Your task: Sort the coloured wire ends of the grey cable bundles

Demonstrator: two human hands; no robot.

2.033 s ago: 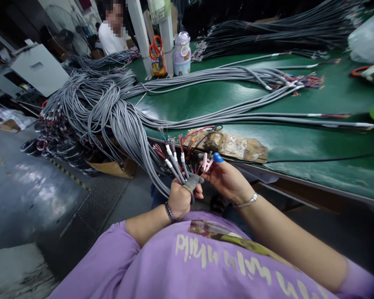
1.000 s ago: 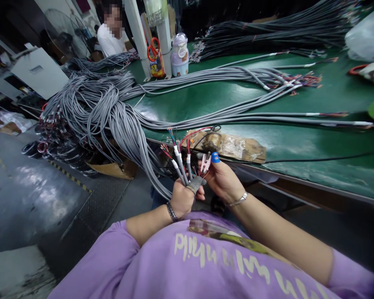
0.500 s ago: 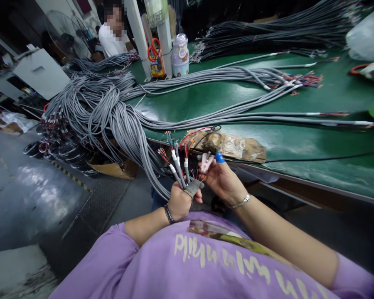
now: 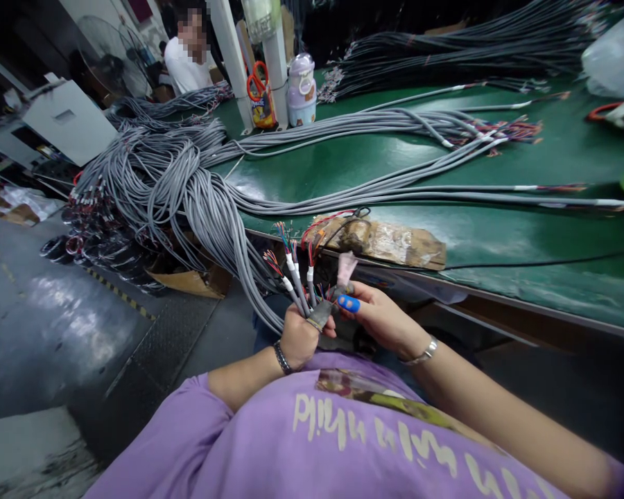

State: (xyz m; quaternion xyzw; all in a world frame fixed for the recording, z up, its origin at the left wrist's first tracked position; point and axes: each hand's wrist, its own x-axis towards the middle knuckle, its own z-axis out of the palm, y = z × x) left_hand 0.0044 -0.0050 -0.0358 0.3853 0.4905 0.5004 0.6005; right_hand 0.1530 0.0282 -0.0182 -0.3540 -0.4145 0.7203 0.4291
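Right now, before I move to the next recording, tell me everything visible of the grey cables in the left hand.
The grey cables look round, smooth and plastic-sheathed. At least three ends fan upward out of the left hand, which wraps around them in front of the green table. Each of these ends has a white band, with loose thin wires above it, red, blue and green among them. The right hand is close by; whether it touches them is unclear.
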